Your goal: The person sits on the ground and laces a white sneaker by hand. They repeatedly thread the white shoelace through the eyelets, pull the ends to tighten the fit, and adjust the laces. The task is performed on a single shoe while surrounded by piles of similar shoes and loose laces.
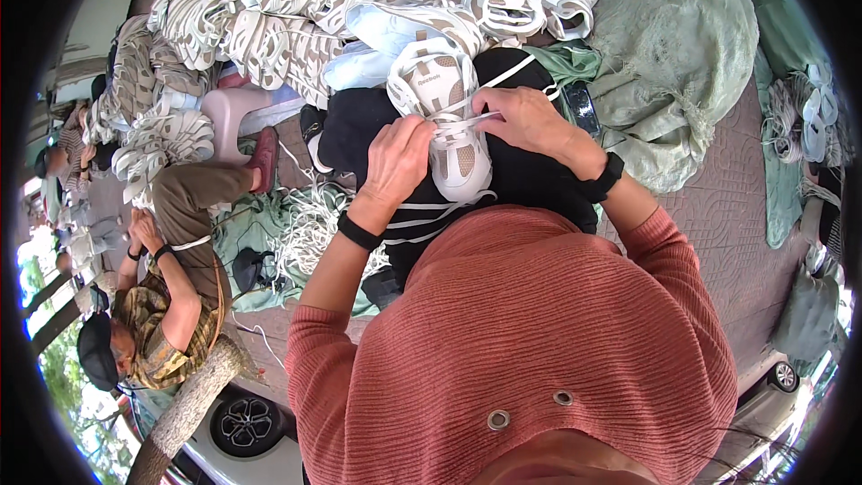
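Note:
A white and beige sneaker (461, 172) rests on my lap over black trousers, its toe toward me. White shoelaces (458, 128) cross over its tongue. At the shoe's left edge, my left hand (395, 160) is closed, thumb and fingers pinching the lace by the eyelets. On the other side my right hand (530, 124) pinches a lace strand between thumb and forefinger, drawn out to the right. A loose lace end stretches up past the right hand, and another hangs by the toe. My fingertips partly cover the lace rows.
Rows of similar sneakers (278, 45) are piled ahead and to the left. Tangled white laces (314, 229) lie on green cloth at left. A pink stool (226, 121) stands near a seated co-worker (153, 323). A large pale sack (669, 54) and a phone (582, 108) are at right.

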`<state>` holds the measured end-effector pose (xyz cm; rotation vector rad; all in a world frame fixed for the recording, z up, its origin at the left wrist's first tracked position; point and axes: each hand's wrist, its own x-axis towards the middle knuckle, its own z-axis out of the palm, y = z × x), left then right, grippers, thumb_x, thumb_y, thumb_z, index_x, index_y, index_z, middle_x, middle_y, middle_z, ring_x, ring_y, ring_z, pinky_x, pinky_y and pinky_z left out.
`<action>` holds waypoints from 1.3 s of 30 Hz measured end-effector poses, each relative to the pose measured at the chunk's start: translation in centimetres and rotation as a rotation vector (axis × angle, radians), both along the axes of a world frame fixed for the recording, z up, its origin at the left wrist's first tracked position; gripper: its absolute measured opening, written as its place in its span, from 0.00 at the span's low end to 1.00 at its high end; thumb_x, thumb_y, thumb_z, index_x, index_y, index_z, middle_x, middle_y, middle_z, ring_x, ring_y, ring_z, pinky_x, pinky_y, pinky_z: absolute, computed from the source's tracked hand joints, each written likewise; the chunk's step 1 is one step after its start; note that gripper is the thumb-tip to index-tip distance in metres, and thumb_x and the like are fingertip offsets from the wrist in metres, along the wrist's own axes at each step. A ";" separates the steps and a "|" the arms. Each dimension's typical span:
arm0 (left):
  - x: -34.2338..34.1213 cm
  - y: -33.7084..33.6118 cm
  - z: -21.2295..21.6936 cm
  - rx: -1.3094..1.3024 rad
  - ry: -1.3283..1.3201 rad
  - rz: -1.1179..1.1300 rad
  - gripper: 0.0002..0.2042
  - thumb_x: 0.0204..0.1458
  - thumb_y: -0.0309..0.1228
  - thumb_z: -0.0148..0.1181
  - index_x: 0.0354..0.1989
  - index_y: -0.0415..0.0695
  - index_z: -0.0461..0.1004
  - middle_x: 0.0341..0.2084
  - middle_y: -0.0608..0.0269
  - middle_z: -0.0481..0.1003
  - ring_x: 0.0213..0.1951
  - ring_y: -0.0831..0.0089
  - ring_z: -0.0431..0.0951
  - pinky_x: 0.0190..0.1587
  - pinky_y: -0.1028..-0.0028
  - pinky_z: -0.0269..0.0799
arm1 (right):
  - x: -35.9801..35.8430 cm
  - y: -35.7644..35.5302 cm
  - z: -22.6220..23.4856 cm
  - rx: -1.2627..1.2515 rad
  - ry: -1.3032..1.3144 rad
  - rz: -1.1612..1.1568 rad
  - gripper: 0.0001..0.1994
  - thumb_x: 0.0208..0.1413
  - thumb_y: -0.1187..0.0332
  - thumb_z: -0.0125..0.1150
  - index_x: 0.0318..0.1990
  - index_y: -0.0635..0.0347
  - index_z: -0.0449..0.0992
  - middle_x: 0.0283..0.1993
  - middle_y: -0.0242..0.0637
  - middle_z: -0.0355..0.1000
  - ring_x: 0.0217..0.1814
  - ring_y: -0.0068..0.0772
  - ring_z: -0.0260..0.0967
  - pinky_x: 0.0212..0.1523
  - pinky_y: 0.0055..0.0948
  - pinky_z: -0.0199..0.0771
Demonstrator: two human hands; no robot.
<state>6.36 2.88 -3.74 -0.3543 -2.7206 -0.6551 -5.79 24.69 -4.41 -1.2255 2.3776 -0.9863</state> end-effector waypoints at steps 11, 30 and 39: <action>0.1 0.3 0.4 0.262 -0.252 0.040 0.07 0.51 0.19 0.58 0.37 0.41 0.71 0.32 0.58 0.70 0.32 0.59 0.73 0.35 0.66 0.70 | -1.0 -1.2 0.1 -0.033 -0.110 0.059 0.08 0.51 0.66 0.66 0.36 0.55 0.77 0.30 0.38 0.76 0.33 0.43 0.75 0.34 0.37 0.73; 1.2 0.4 -0.5 0.397 -0.260 0.209 0.07 0.50 0.19 0.62 0.35 0.39 0.70 0.29 0.59 0.71 0.27 0.68 0.74 0.32 0.72 0.71 | 2.6 -0.5 -0.2 -0.204 0.166 0.018 0.05 0.50 0.71 0.64 0.35 0.58 0.76 0.34 0.36 0.76 0.35 0.42 0.75 0.35 0.36 0.75; 1.2 0.6 -0.6 0.489 -0.325 0.281 0.10 0.50 0.18 0.62 0.37 0.39 0.69 0.29 0.61 0.74 0.29 0.73 0.76 0.35 0.74 0.73 | 3.2 -1.1 0.3 -0.084 0.525 0.171 0.09 0.44 0.72 0.58 0.36 0.60 0.71 0.31 0.36 0.70 0.30 0.36 0.74 0.34 0.33 0.72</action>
